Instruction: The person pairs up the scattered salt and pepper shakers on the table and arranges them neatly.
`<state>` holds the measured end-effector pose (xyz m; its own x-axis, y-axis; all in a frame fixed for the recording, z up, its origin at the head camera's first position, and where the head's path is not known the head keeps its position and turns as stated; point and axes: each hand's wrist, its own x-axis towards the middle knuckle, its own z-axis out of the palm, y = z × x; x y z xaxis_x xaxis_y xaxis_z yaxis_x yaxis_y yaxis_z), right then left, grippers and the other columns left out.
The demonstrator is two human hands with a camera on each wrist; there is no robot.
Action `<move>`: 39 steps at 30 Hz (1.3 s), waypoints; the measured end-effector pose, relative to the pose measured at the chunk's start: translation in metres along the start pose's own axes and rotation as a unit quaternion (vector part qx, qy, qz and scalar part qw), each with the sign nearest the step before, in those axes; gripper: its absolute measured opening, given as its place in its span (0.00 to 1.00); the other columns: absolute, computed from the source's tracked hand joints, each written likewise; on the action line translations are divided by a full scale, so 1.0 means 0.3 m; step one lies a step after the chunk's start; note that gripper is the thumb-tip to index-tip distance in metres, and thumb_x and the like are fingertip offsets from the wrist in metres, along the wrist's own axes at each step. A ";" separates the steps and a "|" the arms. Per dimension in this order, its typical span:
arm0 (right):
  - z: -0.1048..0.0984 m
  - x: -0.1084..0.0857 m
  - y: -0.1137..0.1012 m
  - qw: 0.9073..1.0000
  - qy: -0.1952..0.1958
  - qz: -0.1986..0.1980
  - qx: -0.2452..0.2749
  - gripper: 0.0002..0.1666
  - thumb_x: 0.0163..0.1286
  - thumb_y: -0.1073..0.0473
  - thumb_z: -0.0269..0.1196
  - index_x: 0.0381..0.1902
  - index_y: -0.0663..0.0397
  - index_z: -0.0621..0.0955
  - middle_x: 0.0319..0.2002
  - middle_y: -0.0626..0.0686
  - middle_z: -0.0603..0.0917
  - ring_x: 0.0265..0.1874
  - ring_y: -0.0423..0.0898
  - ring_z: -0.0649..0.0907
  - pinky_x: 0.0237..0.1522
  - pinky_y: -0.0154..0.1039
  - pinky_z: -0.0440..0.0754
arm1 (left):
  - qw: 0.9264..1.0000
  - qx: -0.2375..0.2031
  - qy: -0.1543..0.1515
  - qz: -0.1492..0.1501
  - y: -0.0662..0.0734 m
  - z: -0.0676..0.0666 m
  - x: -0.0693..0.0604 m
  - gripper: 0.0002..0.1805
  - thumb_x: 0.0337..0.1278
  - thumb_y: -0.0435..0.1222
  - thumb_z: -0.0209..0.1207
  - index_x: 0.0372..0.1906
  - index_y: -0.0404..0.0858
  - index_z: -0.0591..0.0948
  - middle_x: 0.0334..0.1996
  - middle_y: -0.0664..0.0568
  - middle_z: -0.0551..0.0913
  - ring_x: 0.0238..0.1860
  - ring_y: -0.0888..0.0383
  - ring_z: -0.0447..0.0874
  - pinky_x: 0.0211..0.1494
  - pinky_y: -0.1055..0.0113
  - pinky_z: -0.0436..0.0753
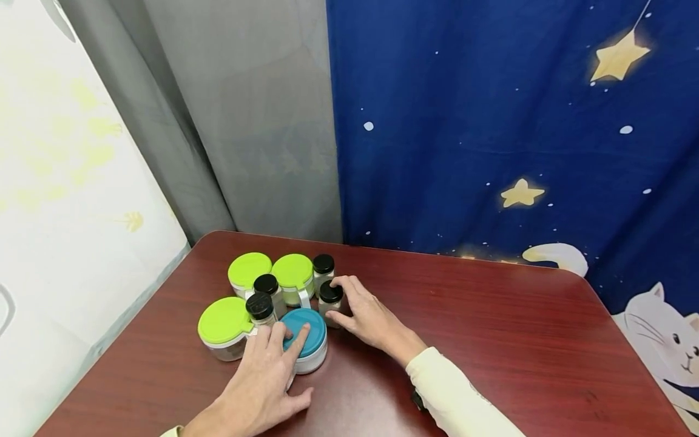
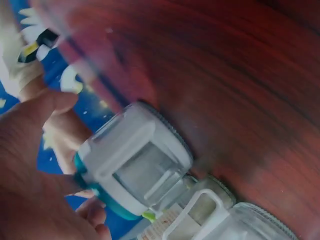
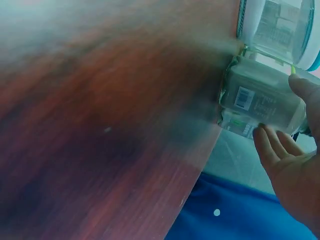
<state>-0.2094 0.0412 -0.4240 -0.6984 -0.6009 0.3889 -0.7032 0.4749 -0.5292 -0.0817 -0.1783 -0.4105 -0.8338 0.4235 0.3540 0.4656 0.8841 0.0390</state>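
My left hand (image 1: 259, 376) rests over a white container with a teal lid (image 1: 312, 331), a finger on the lid and the thumb held apart from it. In the left wrist view the clear-walled teal-lidded container (image 2: 145, 165) stands beside that hand. To its right, my right hand (image 1: 377, 318) holds a glass spice jar with a black lid (image 1: 330, 292) between thumb and fingers. The right wrist view shows this spice jar (image 3: 265, 95) with a barcode label, the fingers (image 3: 272, 145) at its side. Another black-lidded jar (image 1: 323, 264) stands just behind it.
Three green-lidded containers (image 1: 224, 320) and two more black-lidded spice jars (image 1: 261, 307) cluster at the left of the reddish-brown table (image 1: 480, 346). A blue star curtain (image 1: 437, 152) and a grey curtain (image 1: 262, 121) hang behind the table's far edge.
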 end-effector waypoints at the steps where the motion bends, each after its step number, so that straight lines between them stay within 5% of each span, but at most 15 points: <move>1: -0.004 -0.005 0.002 1.000 -0.001 0.001 0.010 0.30 0.70 0.53 0.70 0.64 0.50 0.69 0.54 0.49 0.76 0.47 0.46 0.81 0.50 0.40 0.79 | 1.000 -0.020 -0.007 -0.013 0.003 -0.007 -0.003 0.52 0.35 0.57 0.75 0.69 0.34 0.76 0.47 0.45 0.68 0.48 0.45 0.65 0.51 0.49 0.69; 4: -0.019 -0.026 0.008 0.999 0.006 0.002 0.049 0.31 0.69 0.58 0.71 0.63 0.51 0.68 0.51 0.49 0.80 0.45 0.46 0.83 0.49 0.43 0.81 | 0.995 -0.086 -0.015 -0.038 0.000 -0.027 -0.013 0.60 0.29 0.52 0.79 0.75 0.35 0.68 0.56 0.45 0.67 0.56 0.45 0.65 0.57 0.48 0.70; 7: -0.038 -0.054 0.009 0.996 0.011 0.004 0.091 0.32 0.67 0.63 0.71 0.63 0.51 0.68 0.51 0.50 0.80 0.46 0.46 0.84 0.50 0.47 0.82 | 0.992 -0.121 -0.015 -0.024 -0.019 -0.041 -0.024 0.63 0.28 0.45 0.80 0.78 0.39 0.62 0.69 0.42 0.60 0.66 0.43 0.61 0.62 0.45 0.73; 13: -0.074 -0.123 -0.024 0.992 -0.005 0.014 0.125 0.34 0.69 0.64 0.69 0.67 0.49 0.66 0.56 0.49 0.78 0.49 0.47 0.83 0.53 0.44 0.80 | 0.996 -0.071 -0.028 0.047 -0.068 -0.048 -0.019 0.47 0.35 0.42 0.76 0.71 0.47 0.75 0.73 0.42 0.64 0.68 0.42 0.64 0.57 0.49 0.80; 19: -0.080 -0.164 -0.050 0.993 -0.011 -0.005 0.119 0.34 0.69 0.62 0.69 0.68 0.46 0.67 0.56 0.48 0.79 0.49 0.45 0.83 0.53 0.44 0.81 | 0.996 -0.088 0.004 0.031 -0.069 -0.019 -0.020 0.46 0.35 0.52 0.79 0.68 0.52 0.77 0.68 0.44 0.67 0.63 0.47 0.66 0.50 0.53 0.83; 27: -0.060 -0.171 -0.076 0.991 -0.040 0.010 0.124 0.33 0.71 0.60 0.68 0.69 0.42 0.67 0.57 0.47 0.79 0.53 0.43 0.83 0.53 0.42 0.81 | 0.987 -0.142 -0.072 -0.036 -0.065 0.015 -0.005 0.62 0.35 0.60 0.79 0.79 0.52 0.61 0.75 0.42 0.57 0.65 0.44 0.70 0.49 0.50 0.84; 32: -0.054 -0.172 -0.081 0.991 -0.026 0.006 0.131 0.33 0.69 0.61 0.70 0.67 0.42 0.69 0.55 0.46 0.80 0.50 0.42 0.83 0.52 0.39 0.81 | 0.983 -0.170 -0.048 -0.056 -0.071 0.024 0.018 0.58 0.26 0.58 0.82 0.69 0.48 0.68 0.68 0.49 0.64 0.54 0.53 0.77 0.48 0.55 0.84; 39: -0.079 -0.195 -0.071 0.978 -0.001 0.000 0.209 0.35 0.63 0.70 0.72 0.63 0.46 0.71 0.55 0.48 0.81 0.46 0.43 0.86 0.47 0.37 0.83 | 0.979 -0.195 -0.039 -0.056 -0.051 0.038 0.043 0.53 0.20 0.60 0.83 0.59 0.48 0.71 0.63 0.53 0.67 0.51 0.57 0.79 0.48 0.57 0.84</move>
<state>-0.1570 0.0816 -0.4176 -0.6969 -0.6033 0.3877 -0.5878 0.1709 -0.7907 -0.1029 -0.1841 -0.4173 -0.8989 0.3565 0.2548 0.4356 0.7900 0.4315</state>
